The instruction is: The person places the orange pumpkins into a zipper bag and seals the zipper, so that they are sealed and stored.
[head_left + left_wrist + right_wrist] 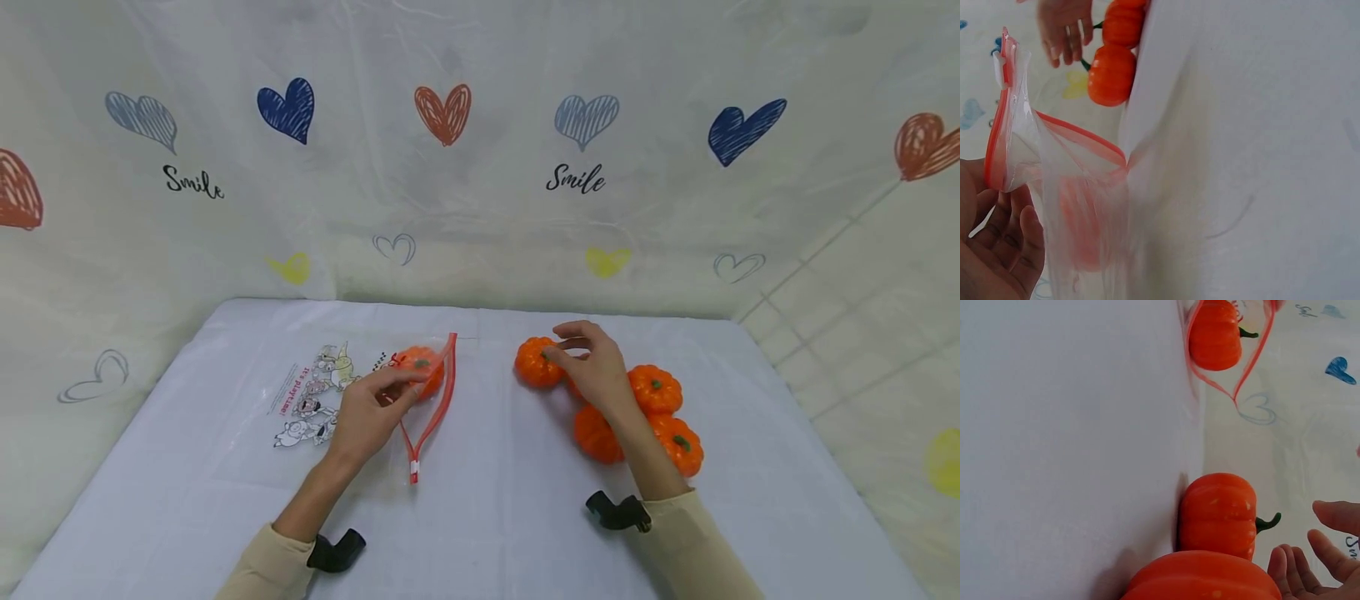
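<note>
At nine o'clock on the tabletop (480,542), left grip (377,410) pinching the rim of a clear bag (322,400), one pumpkin (420,360) inside. Right grip (597,365) empty, fingers parted, by loose pumpkins (534,363) at three. Best: mouth wide, grasp body, not stem.

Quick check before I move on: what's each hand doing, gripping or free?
Left hand: holding the clear zip bag by its red-edged mouth.
Right hand: open, holding nothing, near an orange pumpkin.
</note>
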`<control>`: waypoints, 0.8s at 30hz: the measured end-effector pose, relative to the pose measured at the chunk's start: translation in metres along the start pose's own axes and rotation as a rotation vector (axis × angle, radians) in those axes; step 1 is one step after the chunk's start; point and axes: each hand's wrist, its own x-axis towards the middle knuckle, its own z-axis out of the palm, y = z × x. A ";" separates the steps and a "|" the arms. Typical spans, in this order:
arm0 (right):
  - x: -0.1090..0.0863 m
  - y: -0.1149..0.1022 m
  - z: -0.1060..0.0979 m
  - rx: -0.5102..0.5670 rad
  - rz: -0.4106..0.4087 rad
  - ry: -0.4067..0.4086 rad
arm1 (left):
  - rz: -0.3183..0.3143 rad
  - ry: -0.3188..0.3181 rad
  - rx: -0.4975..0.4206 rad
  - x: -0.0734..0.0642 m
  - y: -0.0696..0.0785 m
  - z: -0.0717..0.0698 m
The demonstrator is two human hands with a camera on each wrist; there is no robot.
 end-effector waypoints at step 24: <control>-0.002 0.010 -0.007 -0.057 0.055 -0.080 | -0.014 -0.009 0.002 -0.001 0.000 0.001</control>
